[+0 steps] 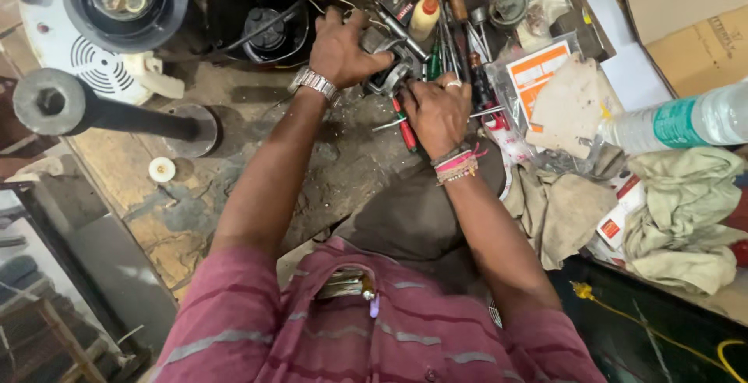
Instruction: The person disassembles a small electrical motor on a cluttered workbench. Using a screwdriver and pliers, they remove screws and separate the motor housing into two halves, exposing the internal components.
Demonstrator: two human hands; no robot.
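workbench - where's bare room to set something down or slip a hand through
Bare worn bench lies between the forearms and left of the left hand, bordered by the black post base and white disc. Crowded: tools beyond the right hand, rags and bottle at right.
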